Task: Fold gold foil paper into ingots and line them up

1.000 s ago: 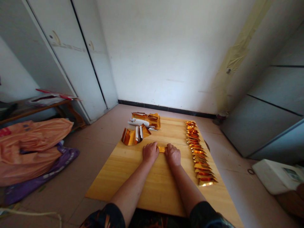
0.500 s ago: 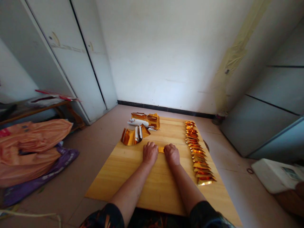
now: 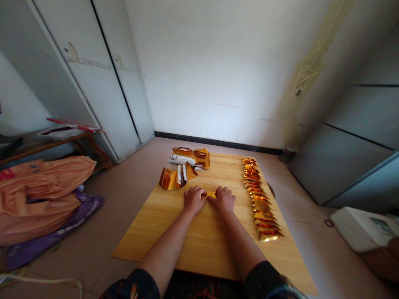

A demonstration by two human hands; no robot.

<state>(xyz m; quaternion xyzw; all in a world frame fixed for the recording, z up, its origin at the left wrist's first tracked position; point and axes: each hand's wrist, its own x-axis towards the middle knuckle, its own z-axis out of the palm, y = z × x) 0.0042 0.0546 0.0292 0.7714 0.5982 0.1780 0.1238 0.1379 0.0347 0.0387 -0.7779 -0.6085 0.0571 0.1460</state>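
Observation:
Between my hands, low over the wooden table [image 3: 149, 232], is a small piece of gold foil paper [image 3: 211, 194]. My left hand [image 3: 195, 199] is closed on its left end, fingers curled in. At the other end, my right hand [image 3: 225, 200] pinches it, thumb pointing inward. Most of the paper is hidden by the fingers. A long row of folded gold foil papers [image 3: 262, 203] overlaps along the table's right side. Beyond my left hand stands a curved bundle of gold and white foil sheets [image 3: 171, 179], with another stack of foil sheets [image 3: 202, 158] behind it.
A grey cabinet [image 3: 90, 74] stands at the left, near a low wooden bench [image 3: 90, 143]. Orange cloth [image 3: 46, 195] and a purple bag [image 3: 62, 232] lie at left. A white box [image 3: 361, 230] sits on the floor at right, below a grey cabinet [image 3: 352, 158].
My left hand has shifted slightly left and its fingers have curled in more at the foil's end. My right thumb has moved inward under the paper. The row and stacks are unchanged.

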